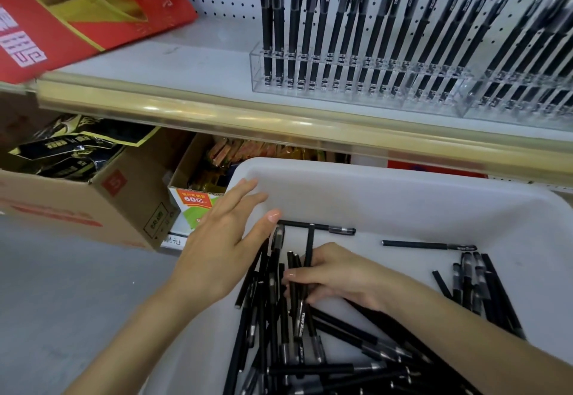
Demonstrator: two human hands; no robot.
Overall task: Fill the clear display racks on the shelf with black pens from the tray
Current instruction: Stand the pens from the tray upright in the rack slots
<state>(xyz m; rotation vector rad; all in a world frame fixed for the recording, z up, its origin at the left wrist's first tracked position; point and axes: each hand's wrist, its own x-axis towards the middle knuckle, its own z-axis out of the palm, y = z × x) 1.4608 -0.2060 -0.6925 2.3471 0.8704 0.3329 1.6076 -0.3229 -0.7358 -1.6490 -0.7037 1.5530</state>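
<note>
A white tray (403, 205) sits below the shelf and holds several loose black pens (310, 348) in a heap. My right hand (344, 273) reaches into the heap, its fingers curled round a few upright pens (305, 258). My left hand (223, 236) lies with straight fingers over the tray's left rim, its thumb tip touching a pen that lies flat (316, 227). On the shelf above, two clear display racks (350, 81) (524, 100) stand side by side, filled with several upright black pens.
A red and gold bag (62, 16) lies on the shelf at the left. Cardboard boxes (93, 202) of packaged goods stand under the shelf. The shelf's beige front edge (217, 115) runs just above the tray. White pegboard backs the racks.
</note>
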